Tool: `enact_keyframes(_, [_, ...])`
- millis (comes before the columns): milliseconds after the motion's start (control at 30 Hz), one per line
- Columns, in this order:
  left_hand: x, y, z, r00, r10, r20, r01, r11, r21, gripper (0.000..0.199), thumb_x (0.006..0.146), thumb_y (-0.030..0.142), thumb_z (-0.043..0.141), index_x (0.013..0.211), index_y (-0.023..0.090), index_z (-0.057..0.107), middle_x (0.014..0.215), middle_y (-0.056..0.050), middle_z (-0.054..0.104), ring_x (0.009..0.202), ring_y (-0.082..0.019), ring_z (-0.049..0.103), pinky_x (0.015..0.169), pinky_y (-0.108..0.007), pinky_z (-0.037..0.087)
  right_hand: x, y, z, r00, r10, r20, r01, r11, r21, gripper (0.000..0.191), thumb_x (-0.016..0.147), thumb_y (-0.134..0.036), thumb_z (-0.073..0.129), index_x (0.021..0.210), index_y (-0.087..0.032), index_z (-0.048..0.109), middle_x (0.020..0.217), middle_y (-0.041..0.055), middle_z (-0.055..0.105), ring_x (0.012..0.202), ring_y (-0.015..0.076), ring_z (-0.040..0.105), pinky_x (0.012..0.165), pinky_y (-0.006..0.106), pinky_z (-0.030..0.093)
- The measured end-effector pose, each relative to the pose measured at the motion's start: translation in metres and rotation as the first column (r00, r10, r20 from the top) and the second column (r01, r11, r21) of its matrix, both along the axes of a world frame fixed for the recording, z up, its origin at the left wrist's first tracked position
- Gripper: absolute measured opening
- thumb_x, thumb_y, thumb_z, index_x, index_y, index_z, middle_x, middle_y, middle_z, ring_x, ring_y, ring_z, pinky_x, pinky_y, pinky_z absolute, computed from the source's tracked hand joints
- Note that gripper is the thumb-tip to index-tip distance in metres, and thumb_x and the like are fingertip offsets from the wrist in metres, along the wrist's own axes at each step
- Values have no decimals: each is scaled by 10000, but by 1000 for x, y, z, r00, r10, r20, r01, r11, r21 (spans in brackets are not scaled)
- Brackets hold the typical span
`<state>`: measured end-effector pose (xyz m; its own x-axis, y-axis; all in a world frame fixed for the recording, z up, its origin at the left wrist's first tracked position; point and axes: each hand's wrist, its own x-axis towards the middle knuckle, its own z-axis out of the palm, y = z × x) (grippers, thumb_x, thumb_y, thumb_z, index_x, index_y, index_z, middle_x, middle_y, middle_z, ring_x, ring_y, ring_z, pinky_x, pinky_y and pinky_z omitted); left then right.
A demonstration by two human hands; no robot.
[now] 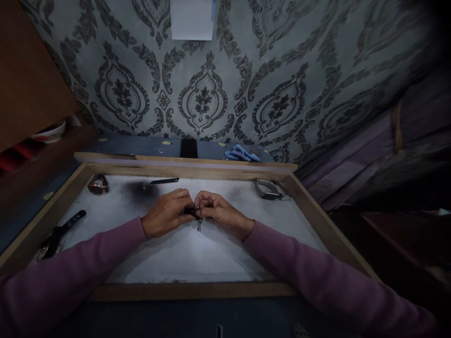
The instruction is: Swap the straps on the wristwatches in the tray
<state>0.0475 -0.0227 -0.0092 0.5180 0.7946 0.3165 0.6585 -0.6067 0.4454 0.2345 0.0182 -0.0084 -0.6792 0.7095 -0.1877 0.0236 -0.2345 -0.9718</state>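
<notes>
The grip of my left hand [167, 213] is closed on a small, dark, narrow object [190, 211], and my right hand [223, 213] pinches its other end, so it sits between my fingertips above the white floor of a shallow, wooden-framed tray [190, 292]. A thin, shiny metal piece [199, 228] shows just below my fingers; I cannot tell which hand, if either, holds it. Beyond my left hand lies a flat black strip [164, 180], near a dark smudge on the white floor. A copper-coloured watch [97, 184] sits in the far left corner, a black-strapped watch [58, 235] nearer my left sleeve, and a grey-banded watch [266, 189] towards the far right corner. Past the tray, a crumpled blue cloth [241, 153] rests on the dark blue surface [141, 146]
</notes>
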Motion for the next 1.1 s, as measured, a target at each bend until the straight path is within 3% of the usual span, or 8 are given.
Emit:
enact_keyframes(267, [5,-2,2,999,-50,11,50,999,0,70,881,220,575,856,167,613,848,-50,565,816,-190,524,709,-295,411,5,-2,2,996,60,-71,-59,998,9,332,644,-264,786,799,-183,503,630,-83,529,558,65,429,556,205,303])
enact_keyframes(433, [2,2,5,997,-30,69,36,995,-92,94,870,247,600,822,167,618,837,-35,564,812,-182,526,702,-285,406,6,4,1,994,96,-55,-95,995,12,420,643,-385,818,817,-180,496,600,-86,536,523,54,424,506,190,271])
enact_keyframes(600, [-4,9,3,981,63,185,-22,977,-213,83,820,255,642,859,182,634,816,-17,591,810,-180,536,717,-287,421,8,10,3,999,20,-38,-21,999,-24,419,706,-494,754,820,-178,505,624,-30,633,523,71,490,500,194,314])
enact_keyframes(767, [-8,11,-3,953,127,275,-43,956,-291,222,825,310,627,1005,180,633,888,-39,630,839,-186,556,735,-302,431,10,13,3,993,-36,-114,36,999,-4,398,647,-386,823,878,-165,587,685,-22,652,604,94,576,542,203,391])
enact_keyframes(867, [-8,10,-5,945,144,295,-53,954,-294,250,827,274,607,1057,179,631,908,-46,640,834,-185,560,727,-299,433,9,15,-1,989,-84,-125,90,995,38,388,645,-402,822,869,-160,618,707,-14,666,610,96,602,533,201,411])
enact_keyframes(1100, [-8,10,0,929,158,335,-54,952,-300,216,875,310,545,972,153,657,879,-54,651,777,-169,575,667,-269,431,6,14,-9,991,-104,-82,114,985,129,396,658,-494,788,786,-145,649,653,3,672,558,102,596,502,214,436])
